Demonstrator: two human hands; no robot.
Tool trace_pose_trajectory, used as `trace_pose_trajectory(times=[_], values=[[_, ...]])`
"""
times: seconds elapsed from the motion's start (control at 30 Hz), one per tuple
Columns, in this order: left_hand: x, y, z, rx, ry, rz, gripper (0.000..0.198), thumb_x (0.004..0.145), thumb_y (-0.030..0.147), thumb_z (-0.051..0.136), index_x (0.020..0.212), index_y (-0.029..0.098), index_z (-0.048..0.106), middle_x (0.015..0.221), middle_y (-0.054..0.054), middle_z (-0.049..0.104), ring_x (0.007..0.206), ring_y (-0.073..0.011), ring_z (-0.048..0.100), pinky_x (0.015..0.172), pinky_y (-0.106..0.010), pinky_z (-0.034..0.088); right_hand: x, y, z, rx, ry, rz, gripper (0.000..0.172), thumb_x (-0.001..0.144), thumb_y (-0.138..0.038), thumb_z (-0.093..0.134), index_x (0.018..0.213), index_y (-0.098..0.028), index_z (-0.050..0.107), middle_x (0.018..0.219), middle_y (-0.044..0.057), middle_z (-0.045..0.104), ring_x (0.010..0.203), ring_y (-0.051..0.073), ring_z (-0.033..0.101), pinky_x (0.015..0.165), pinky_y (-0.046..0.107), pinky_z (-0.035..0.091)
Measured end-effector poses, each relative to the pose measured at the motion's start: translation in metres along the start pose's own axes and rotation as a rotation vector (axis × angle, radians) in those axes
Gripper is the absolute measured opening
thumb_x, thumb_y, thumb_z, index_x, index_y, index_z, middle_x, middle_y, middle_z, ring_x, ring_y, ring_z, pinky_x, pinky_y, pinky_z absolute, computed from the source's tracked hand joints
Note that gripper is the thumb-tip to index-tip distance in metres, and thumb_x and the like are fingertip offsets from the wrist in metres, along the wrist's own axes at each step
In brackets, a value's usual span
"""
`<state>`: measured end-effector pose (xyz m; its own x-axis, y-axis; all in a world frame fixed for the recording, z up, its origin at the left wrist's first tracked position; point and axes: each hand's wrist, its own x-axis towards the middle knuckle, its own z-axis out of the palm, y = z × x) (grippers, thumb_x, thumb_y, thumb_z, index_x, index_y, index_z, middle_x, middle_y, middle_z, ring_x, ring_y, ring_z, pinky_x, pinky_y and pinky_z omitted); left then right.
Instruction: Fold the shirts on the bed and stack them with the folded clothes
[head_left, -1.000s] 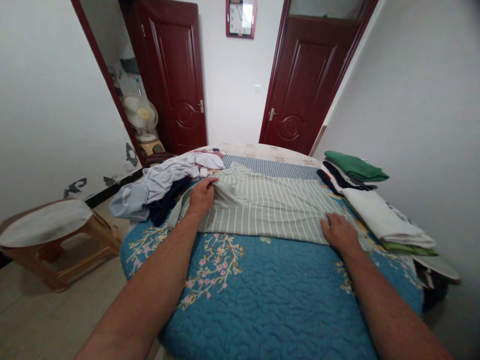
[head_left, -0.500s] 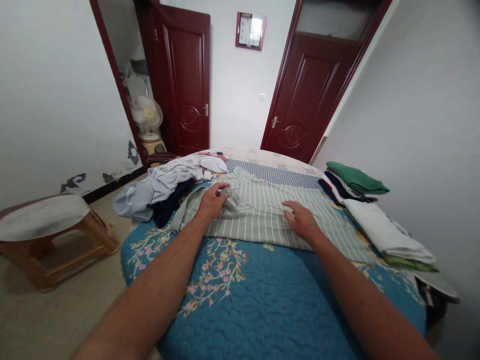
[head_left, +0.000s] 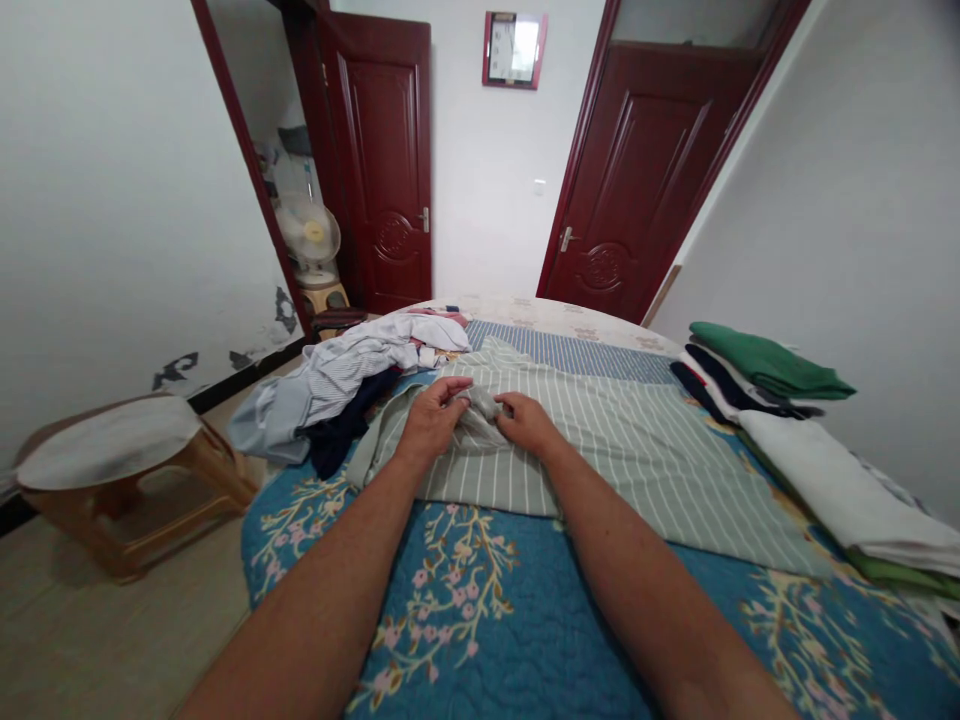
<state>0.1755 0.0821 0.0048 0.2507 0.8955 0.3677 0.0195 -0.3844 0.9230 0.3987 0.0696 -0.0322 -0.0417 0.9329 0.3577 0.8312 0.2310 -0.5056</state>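
A grey-green garment with white stripes [head_left: 622,440] lies spread on the blue quilted cover [head_left: 600,650]. Which kind of garment it is, I cannot tell. My left hand [head_left: 435,418] pinches a bunched fold of its cloth left of the middle, thumb and fingers closed. Close beside it, my right hand [head_left: 523,420] grips the same raised fold from the right. The fold between my hands shows a paler, greyer side of the cloth. Fingertips are partly hidden in the fabric.
A loose heap of clothes [head_left: 352,365] lies at the left. Folded white cloth [head_left: 840,480] and a folded green garment [head_left: 772,358] are stacked at the right. A stool [head_left: 112,440] stands on the floor at left, and a fan [head_left: 309,232] is in the doorway.
My right hand has moved left from above the garment and closed on the bunched fold beside my left hand. The view has shifted slightly.
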Motion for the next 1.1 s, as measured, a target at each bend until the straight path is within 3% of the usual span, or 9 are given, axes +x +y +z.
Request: trace_pose_trajectory(times=[0.13,0.3,0.43,0.53,0.73,0.83,0.93,1.0,1.1], values=[[0.006,-0.008,-0.004,0.085,0.127,-0.025,0.039,0.088,0.033,0.069,0.125,0.019,0.075,0.116,-0.008,0.079,0.097,-0.0210,0.072,0.091,-0.035,0.057,0.002,0.013,-0.006,0.167,0.152,0.154,0.024,0.088,-0.026,0.060,0.103,-0.019,0.077,0.084,0.002,0.070,0.082,0.019,0.064,0.082,0.030,0.049],[0.007,-0.016,-0.006,0.343,0.170,-0.009,0.039,0.092,0.032,0.069,0.129,0.019,0.072,0.119,-0.009,0.076,0.090,-0.0195,0.069,0.091,-0.036,0.058,-0.005,0.013,-0.013,0.185,0.297,0.183,0.016,0.091,-0.027,0.055,0.096,-0.022,0.070,0.099,0.004,0.072,0.095,0.020,0.065,0.089,0.030,0.048],[0.000,-0.020,-0.004,0.590,0.034,0.014,0.059,0.090,0.019,0.069,0.148,0.017,0.060,0.133,-0.013,0.071,0.107,-0.0229,0.070,0.104,-0.040,0.055,-0.011,0.005,-0.016,0.130,0.234,0.200,0.024,0.099,-0.028,0.050,0.115,-0.024,0.069,0.098,0.003,0.075,0.093,0.021,0.067,0.086,0.030,0.047],[-0.006,-0.020,-0.002,0.867,-0.043,0.021,0.059,0.092,0.019,0.068,0.150,0.018,0.059,0.139,-0.015,0.068,0.129,-0.0292,0.064,0.114,-0.044,0.048,-0.014,0.002,-0.018,0.005,0.166,0.211,0.031,0.102,-0.024,0.049,0.128,-0.024,0.067,0.098,0.004,0.076,0.090,0.021,0.068,0.086,0.030,0.047],[-0.012,-0.011,-0.001,1.222,-0.112,-0.014,0.044,0.101,0.037,0.061,0.143,0.025,0.066,0.129,-0.015,0.071,0.122,-0.0354,0.065,0.101,-0.048,0.052,-0.016,-0.002,-0.021,-0.343,0.044,0.343,0.028,0.102,-0.019,0.050,0.118,-0.020,0.072,0.113,0.013,0.075,0.103,0.026,0.069,0.089,0.034,0.046],[-0.011,-0.008,-0.002,1.269,-0.121,-0.058,0.041,0.102,0.041,0.058,0.138,0.024,0.068,0.126,-0.015,0.073,0.120,-0.0362,0.066,0.099,-0.048,0.052,-0.017,-0.005,-0.023,-0.402,0.055,0.344,0.028,0.103,-0.019,0.049,0.120,-0.019,0.071,0.114,0.015,0.072,0.104,0.026,0.067,0.090,0.035,0.047],[-0.010,-0.007,-0.004,1.242,-0.125,-0.104,0.040,0.102,0.041,0.058,0.137,0.023,0.067,0.124,-0.015,0.076,0.120,-0.0355,0.067,0.100,-0.049,0.051,-0.016,-0.008,-0.021,-0.359,0.134,0.167,0.027,0.105,-0.024,0.051,0.122,-0.019,0.071,0.123,0.015,0.069,0.115,0.027,0.061,0.097,0.036,0.046],[-0.009,-0.008,-0.007,1.197,-0.117,-0.099,0.039,0.101,0.038,0.060,0.137,0.023,0.067,0.123,-0.015,0.077,0.120,-0.0351,0.068,0.101,-0.048,0.050,-0.015,-0.009,-0.017,-0.313,0.137,0.081,0.022,0.104,-0.030,0.057,0.116,-0.020,0.072,0.122,0.015,0.069,0.116,0.027,0.059,0.100,0.037,0.046],[-0.007,-0.013,-0.009,1.117,-0.104,-0.066,0.035,0.100,0.032,0.061,0.132,0.023,0.070,0.124,-0.015,0.077,0.121,-0.0333,0.068,0.103,-0.046,0.050,-0.012,-0.010,-0.008,-0.301,0.078,0.100,0.015,0.101,-0.032,0.063,0.102,-0.021,0.073,0.110,0.013,0.070,0.109,0.027,0.059,0.098,0.037,0.045]])
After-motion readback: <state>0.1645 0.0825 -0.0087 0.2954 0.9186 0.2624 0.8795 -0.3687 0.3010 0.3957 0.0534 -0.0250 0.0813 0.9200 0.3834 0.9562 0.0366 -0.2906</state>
